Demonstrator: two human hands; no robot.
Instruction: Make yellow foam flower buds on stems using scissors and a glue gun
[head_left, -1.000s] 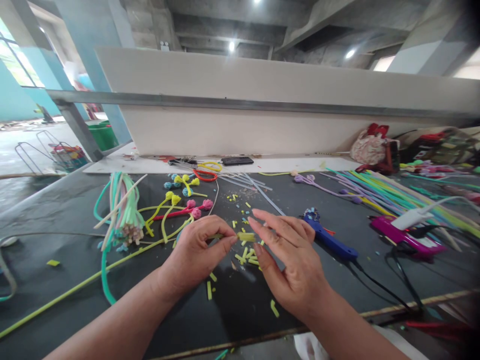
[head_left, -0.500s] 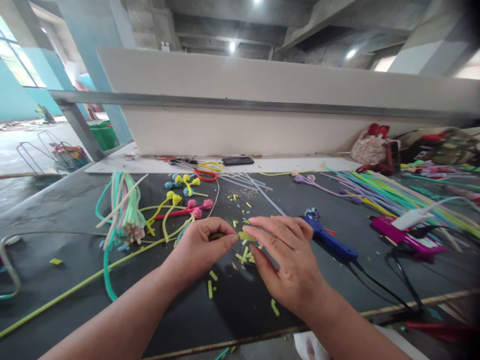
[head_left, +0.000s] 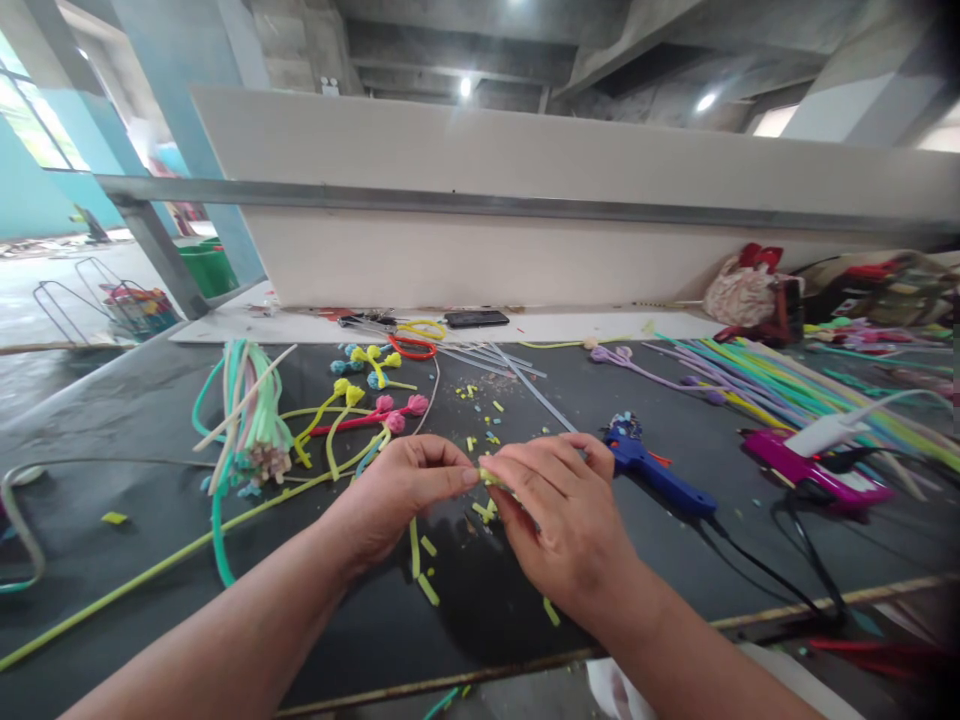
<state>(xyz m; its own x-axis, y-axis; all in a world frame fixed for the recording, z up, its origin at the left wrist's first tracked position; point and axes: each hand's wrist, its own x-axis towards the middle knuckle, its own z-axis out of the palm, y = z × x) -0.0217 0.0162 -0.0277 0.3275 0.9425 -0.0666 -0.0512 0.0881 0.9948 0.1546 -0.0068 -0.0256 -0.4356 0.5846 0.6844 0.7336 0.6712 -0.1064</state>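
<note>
fingers [head_left: 454,485] and thumb of the left hand [head_left: 394,495] are pinched on a small yellow-green piece [head_left: 490,478], and here's the right hand [head_left: 559,505] closing over it from the other side, fingertips and thumb grasping it too. the piece sits between the two hands, above the black tabletop [head_left: 480,620]. how it's folded or wrapped i can't say; the right fingers cover most of it.

so the step in hand looks like fine two-handed shaping of that piece, and the next move, i'd judge, calls for a steady left pinch while the right fingertips work.

below, yellow-green clippings [head_left: 428,590] are scattered toward the near edge. left, a bundle of pastel stems [head_left: 255,415] lies beside pink pompoms [head_left: 395,420] on stems. right, a blue glue gun [head_left: 667,485] lies just beside the right hand, and farther right there's a magenta device [head_left: 829,480].

any writing? the dark bag [head_left: 862,290] far right carries pale marks, too small to read. no brand or label reads clearly anywhere.
</note>
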